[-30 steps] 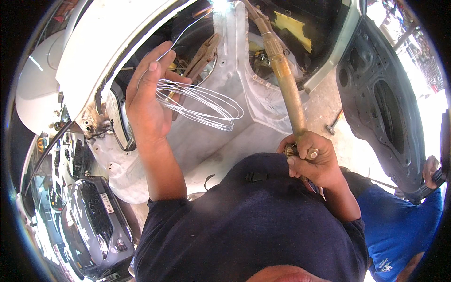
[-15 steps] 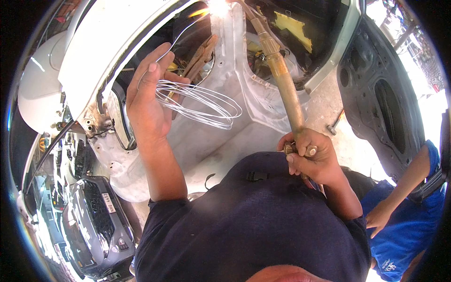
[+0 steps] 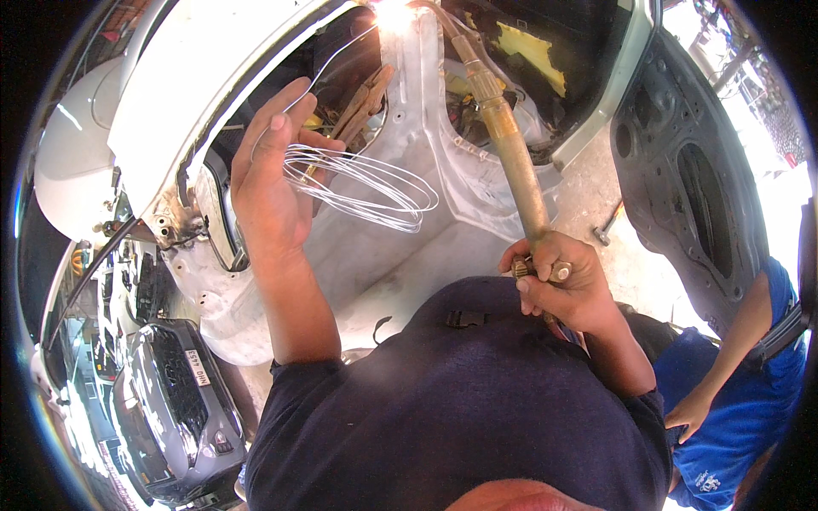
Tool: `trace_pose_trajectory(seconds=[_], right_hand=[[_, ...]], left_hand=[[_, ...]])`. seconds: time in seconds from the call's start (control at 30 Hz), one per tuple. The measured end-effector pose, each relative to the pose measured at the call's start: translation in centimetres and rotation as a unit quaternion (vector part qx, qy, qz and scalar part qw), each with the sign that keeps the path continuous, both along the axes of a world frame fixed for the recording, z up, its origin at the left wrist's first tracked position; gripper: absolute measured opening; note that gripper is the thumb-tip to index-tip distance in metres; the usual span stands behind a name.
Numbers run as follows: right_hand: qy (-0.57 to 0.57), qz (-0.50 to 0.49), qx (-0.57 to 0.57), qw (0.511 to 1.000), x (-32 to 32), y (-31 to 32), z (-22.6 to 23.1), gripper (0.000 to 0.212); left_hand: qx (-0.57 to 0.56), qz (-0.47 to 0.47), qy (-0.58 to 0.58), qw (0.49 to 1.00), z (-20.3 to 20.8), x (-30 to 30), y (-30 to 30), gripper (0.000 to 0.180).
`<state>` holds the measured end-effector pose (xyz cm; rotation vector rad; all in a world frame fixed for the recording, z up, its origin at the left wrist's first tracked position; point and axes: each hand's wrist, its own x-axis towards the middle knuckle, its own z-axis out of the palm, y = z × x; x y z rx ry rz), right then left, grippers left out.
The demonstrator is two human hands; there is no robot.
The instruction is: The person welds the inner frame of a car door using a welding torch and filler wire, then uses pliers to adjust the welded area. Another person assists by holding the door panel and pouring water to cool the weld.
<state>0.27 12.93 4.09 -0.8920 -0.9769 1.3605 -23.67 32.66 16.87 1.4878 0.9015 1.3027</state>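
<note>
My left hand [image 3: 277, 175] is closed on a coil of thin silvery filler wire [image 3: 371, 187]. One end of that wire runs up past my fingers to a bright glare on the pale metal car body [image 3: 413, 128]. Beside those fingers is a brown, pronged object [image 3: 362, 106]; whether I grip it too, I cannot tell. My right hand [image 3: 567, 277] is wrapped round the valve end of a brass welding torch [image 3: 515, 153]. The torch slants up to the left, and its bent neck reaches the glare, which hides the tip and the metal there.
A detached dark door panel [image 3: 690, 179] stands at right. Near it a hammer [image 3: 607, 223] lies on the floor. Close by on my right is another person in blue shorts [image 3: 733, 392], one hand hanging down. A grey car [image 3: 175, 409] is parked at lower left.
The torch and the glare have shifted very slightly, and the orange streak left of the glare has shrunk. The other person's arm has moved a little lower. My left hand has barely moved.
</note>
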Motion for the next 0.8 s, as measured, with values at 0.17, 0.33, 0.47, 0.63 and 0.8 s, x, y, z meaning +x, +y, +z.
trace_pose_trajectory(seconds=[0.17, 0.33, 0.47, 0.63, 0.8], right_hand=[[0.003, 0.005, -0.003, 1.000, 0.1, 0.0, 0.1, 0.025], [0.007, -0.002, -0.009, 1.000, 0.0, 0.0, 0.0, 0.024], [0.032, -0.003, -0.001, 0.999, -0.1, -0.2, -0.4, 0.024], [-0.016, 0.005, 0.019, 1.000, 0.3, 0.1, -0.7, 0.024], [0.014, 0.011, -0.010, 1.000, 0.2, 0.0, -0.2, 0.022]], left_hand=[[-0.016, -0.006, -0.009, 1.000, 0.0, -0.2, 0.2, 0.052], [-0.019, -0.012, -0.011, 1.000, 0.1, -0.2, 0.0, 0.050], [-0.005, 0.001, 0.011, 1.000, 0.3, 0.2, -0.3, 0.050], [-0.007, 0.007, 0.018, 1.000, 0.1, 0.1, -0.2, 0.051], [-0.001, 0.011, 0.012, 1.000, 0.0, 0.4, -0.5, 0.050]])
